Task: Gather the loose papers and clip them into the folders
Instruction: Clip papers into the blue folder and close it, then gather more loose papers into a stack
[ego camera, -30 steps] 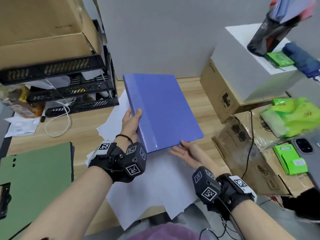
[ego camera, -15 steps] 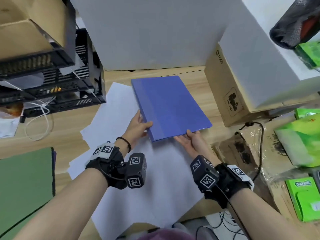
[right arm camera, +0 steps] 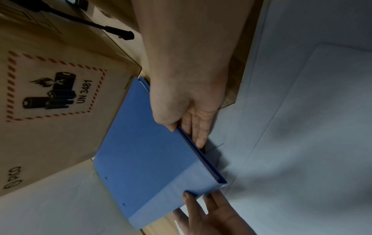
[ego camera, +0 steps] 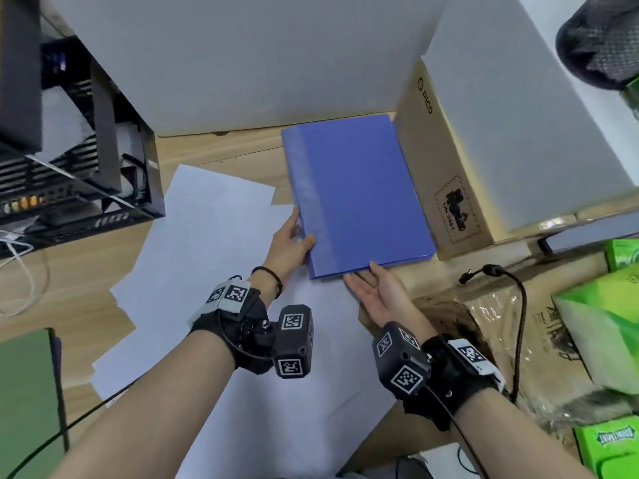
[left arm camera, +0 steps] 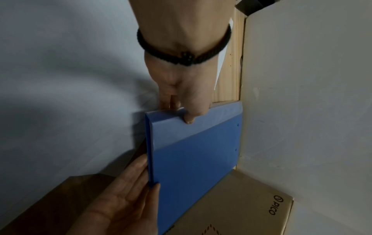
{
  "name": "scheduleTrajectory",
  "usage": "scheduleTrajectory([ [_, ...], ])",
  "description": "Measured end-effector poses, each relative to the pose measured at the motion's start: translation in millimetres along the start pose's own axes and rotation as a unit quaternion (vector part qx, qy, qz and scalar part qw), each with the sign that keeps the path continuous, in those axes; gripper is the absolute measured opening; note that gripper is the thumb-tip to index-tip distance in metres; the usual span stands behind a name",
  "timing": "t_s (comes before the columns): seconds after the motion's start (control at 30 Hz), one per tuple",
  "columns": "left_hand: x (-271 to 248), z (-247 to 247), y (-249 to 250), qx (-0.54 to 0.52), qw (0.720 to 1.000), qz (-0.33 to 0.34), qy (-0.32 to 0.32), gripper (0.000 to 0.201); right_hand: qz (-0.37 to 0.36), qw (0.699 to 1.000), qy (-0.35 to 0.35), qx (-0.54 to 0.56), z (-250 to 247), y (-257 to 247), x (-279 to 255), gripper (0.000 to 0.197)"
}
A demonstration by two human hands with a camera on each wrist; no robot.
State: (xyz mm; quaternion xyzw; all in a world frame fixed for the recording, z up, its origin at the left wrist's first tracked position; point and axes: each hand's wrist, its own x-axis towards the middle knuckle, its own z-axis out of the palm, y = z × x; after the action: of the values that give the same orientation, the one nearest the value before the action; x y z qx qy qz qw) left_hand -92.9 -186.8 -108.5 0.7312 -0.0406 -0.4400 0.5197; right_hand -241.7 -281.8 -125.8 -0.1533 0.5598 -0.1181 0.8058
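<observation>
A shut blue folder [ego camera: 359, 195] lies flat at the back of the wooden desk, its right edge against a cardboard box [ego camera: 446, 174]. My left hand [ego camera: 294, 240] pinches its spine edge, thumb on top [left arm camera: 189, 119] and fingers underneath. My right hand [ego camera: 373, 285] is palm up at the folder's near edge [right arm camera: 153, 159], its fingers [right arm camera: 198, 136] straight along and under that edge, the thumb tip touching the cover. Loose white papers [ego camera: 214, 243] are spread over the desk beneath both forearms.
A green folder [ego camera: 24, 392] lies at the near left. Black stacked trays [ego camera: 69, 174] stand at the back left, with a white panel behind the desk. At the right are a black cable [ego camera: 518, 305], crumpled plastic wrap and green packs [ego camera: 608, 326].
The blue folder has moved away from me and to the right, coming down flat beside the cardboard box. Both hands went with it.
</observation>
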Motion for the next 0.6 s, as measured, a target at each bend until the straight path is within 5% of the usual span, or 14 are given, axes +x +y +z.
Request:
scheduleTrajectory([
  [0.3, 5.7, -4.3, -8.8, 0.104, 0.994, 0.023, -0.004, 0.066, 0.011, 0.995, -0.008, -0.101, -4.8, 4.1, -2.4, 0.029],
  [0.43, 3.2, -33.9, -19.5, 0.343, 0.937, 0.056, 0.040, 0.062, 0.006, 0.980, 0.003, -0.200, -10.8, 3.1, -10.3, 0.027],
  [0.6, -23.6, -79.5, -48.0, 0.420, 0.907, -0.003, -0.024, 0.069, -0.015, 0.957, 0.026, -0.289, -15.8, 14.6, -23.8, 0.012],
])
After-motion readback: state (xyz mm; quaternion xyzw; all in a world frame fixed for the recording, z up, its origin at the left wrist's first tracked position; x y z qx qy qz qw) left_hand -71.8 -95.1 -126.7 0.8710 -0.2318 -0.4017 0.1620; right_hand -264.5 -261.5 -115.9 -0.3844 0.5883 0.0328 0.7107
